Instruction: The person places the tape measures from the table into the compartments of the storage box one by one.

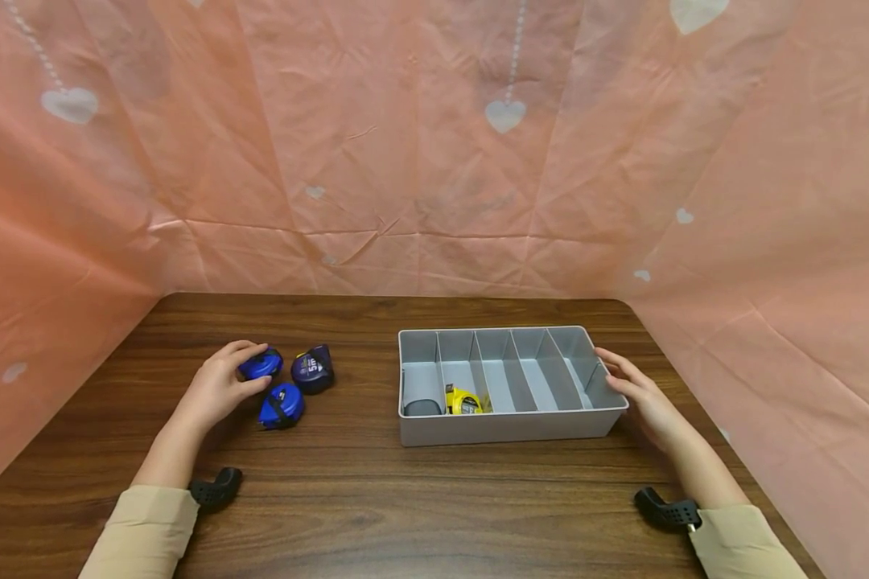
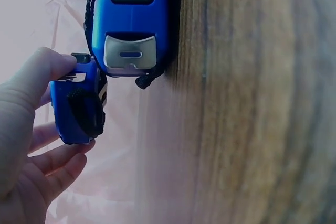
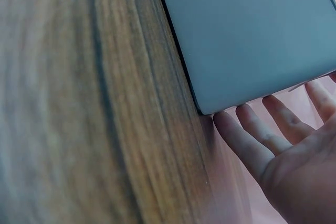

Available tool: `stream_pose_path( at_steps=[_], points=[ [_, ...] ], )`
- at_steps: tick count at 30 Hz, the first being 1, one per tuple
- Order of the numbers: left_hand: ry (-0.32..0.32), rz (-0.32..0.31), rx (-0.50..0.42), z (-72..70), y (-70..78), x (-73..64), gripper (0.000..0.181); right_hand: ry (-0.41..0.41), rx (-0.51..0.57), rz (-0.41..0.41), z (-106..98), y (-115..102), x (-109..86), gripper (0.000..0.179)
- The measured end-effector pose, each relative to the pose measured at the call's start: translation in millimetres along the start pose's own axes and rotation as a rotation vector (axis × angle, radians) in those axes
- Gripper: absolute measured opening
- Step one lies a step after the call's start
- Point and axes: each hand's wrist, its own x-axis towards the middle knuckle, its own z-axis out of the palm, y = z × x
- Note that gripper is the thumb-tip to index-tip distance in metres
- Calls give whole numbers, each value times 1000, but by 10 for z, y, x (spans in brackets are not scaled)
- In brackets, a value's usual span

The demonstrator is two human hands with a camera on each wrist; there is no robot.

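Sitting in left hand [image 1: 217, 386]: blue tape-measure [image 1: 263, 365]

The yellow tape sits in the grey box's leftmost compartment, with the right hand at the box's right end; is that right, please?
Not quite: the head view shows the yellow tape in the second compartment from the left of the grey box; the right hand is indeed at its right end.
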Motion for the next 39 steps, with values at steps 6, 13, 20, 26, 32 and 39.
stream_pose_path(
  at_steps=[6, 13, 20, 26, 32, 39],
  points=[
    [8, 12, 8, -7, 66, 15, 54, 0, 2, 9, 0, -8, -2, 49],
    [20, 25, 11, -10, 163, 32, 57, 7, 0, 13, -3, -18, -5, 49],
    [15, 24, 8, -16, 263, 56, 61, 5, 8, 21, -10, -17, -9, 49],
    [23, 50, 1, 13, 329, 89, 61, 3, 9, 19, -11, -16, -14, 49],
    [27, 64, -5, 42, 404, 102, 60, 6, -16, 13, -15, -16, -17, 49],
    [15, 55, -18, 63, 493, 121, 60, 3, -7, 4, -14, -21, -14, 49]
  ],
)
